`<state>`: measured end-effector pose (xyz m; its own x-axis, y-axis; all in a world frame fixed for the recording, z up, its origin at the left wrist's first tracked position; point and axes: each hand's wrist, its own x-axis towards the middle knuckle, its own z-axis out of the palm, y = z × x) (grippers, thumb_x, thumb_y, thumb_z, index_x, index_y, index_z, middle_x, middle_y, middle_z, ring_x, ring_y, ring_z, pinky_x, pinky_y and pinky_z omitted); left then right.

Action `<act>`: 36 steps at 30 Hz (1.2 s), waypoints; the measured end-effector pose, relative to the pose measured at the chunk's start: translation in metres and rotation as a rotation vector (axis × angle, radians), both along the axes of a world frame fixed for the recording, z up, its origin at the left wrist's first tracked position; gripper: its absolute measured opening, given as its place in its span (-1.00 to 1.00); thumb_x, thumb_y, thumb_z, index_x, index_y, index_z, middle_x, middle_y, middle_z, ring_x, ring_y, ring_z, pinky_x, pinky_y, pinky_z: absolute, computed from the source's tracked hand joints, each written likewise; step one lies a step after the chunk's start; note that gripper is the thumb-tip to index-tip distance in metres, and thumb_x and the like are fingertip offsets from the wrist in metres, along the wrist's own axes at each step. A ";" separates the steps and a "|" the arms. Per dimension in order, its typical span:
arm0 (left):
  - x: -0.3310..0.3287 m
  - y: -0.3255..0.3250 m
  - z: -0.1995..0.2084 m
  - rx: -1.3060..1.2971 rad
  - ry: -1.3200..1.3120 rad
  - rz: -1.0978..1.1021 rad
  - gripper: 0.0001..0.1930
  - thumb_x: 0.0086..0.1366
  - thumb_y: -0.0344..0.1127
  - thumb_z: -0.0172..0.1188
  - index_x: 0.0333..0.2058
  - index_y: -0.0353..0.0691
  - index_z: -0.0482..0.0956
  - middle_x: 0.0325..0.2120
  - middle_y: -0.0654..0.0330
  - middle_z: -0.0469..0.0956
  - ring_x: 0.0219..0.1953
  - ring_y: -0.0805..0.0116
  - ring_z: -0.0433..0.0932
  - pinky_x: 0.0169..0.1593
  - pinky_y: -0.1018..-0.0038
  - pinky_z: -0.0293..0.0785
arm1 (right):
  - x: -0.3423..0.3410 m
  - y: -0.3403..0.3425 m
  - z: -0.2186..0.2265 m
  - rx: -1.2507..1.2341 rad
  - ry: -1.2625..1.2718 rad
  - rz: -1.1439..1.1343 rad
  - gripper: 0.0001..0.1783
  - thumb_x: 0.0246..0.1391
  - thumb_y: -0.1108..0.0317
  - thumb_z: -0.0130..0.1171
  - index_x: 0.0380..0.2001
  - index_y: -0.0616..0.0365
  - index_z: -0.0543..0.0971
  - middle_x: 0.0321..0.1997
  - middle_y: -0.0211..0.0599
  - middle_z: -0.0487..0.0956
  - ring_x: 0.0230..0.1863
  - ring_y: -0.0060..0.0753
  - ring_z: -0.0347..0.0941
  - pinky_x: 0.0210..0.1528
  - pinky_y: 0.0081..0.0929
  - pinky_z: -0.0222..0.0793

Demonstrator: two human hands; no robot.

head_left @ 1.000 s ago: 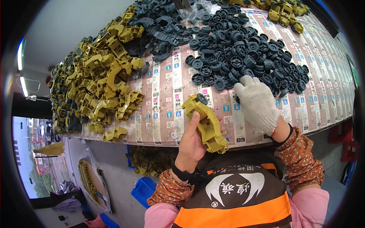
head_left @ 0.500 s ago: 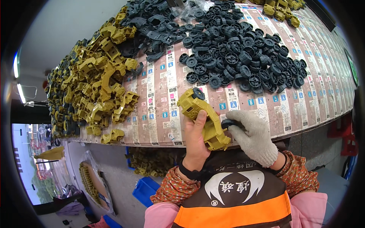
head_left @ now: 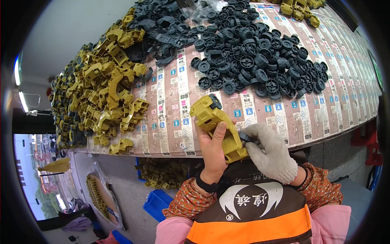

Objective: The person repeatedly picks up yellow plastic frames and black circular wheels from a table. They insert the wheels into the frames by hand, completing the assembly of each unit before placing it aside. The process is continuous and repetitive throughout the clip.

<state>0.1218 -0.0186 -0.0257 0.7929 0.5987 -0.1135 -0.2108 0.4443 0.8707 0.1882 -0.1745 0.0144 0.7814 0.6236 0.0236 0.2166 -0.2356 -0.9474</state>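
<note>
My bare left hand (head_left: 213,152) is closed round a yellow-green toy truck body (head_left: 209,118), its thumb laid along the side. A dark wheel (head_left: 215,101) sits at the truck's far end. In a white knit glove, my right hand (head_left: 270,148) pinches another dark toy wheel (head_left: 244,137) against the truck's right side, near its lower end. Whether that wheel is fixed on cannot be seen. Both hands are just above the table's near edge.
Beyond my hands lies a heap of dark wheels (head_left: 248,61). To the left are piled yellow-green truck bodies (head_left: 107,81), with dark chassis parts (head_left: 166,30) behind. Finished-looking yellow vehicles (head_left: 300,10) stand far right. A blue bin (head_left: 156,205) is below the table (head_left: 170,134).
My right hand has brought the wheel up against the truck's side. The truck has turned slightly in my left hand, showing more of its side.
</note>
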 end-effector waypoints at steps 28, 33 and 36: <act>0.018 0.024 0.027 -0.288 0.046 -0.355 -0.49 0.53 -0.16 0.14 0.33 -0.16 0.27 -0.04 -0.01 0.59 -0.10 0.06 0.71 0.01 0.02 0.73 | 0.130 -0.010 0.010 -0.588 -0.871 -0.117 -0.71 0.04 0.39 0.36 -0.13 0.12 0.62 -0.16 -0.07 0.55 -0.14 0.09 0.58 -0.12 -0.07 0.56; 0.007 0.036 0.020 -0.278 0.116 -0.483 -0.47 0.55 -0.23 0.01 0.42 -0.15 0.20 0.18 0.02 0.46 0.16 0.01 0.60 0.07 -0.09 0.72 | 0.139 -0.003 0.000 -0.511 -0.926 -0.077 -0.75 -0.03 0.40 0.38 -0.23 0.13 0.64 -0.17 -0.07 0.54 -0.12 0.08 0.56 -0.07 -0.05 0.55; 0.003 0.036 0.019 -0.244 0.160 -0.514 -0.46 0.56 -0.21 0.01 0.43 -0.15 0.19 0.23 -0.04 0.46 0.17 0.00 0.60 0.04 -0.05 0.72 | 0.139 -0.001 -0.008 -0.491 -0.947 -0.084 -0.82 -0.07 0.44 0.35 -0.32 0.11 0.64 -0.22 -0.10 0.55 -0.14 0.06 0.56 -0.09 -0.05 0.54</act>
<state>0.1245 0.0175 -0.0070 0.9361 0.0839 -0.3416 0.2098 0.6464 0.7336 0.3271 -0.1754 0.0066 0.6176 0.6746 0.4043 0.7794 -0.5938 -0.1999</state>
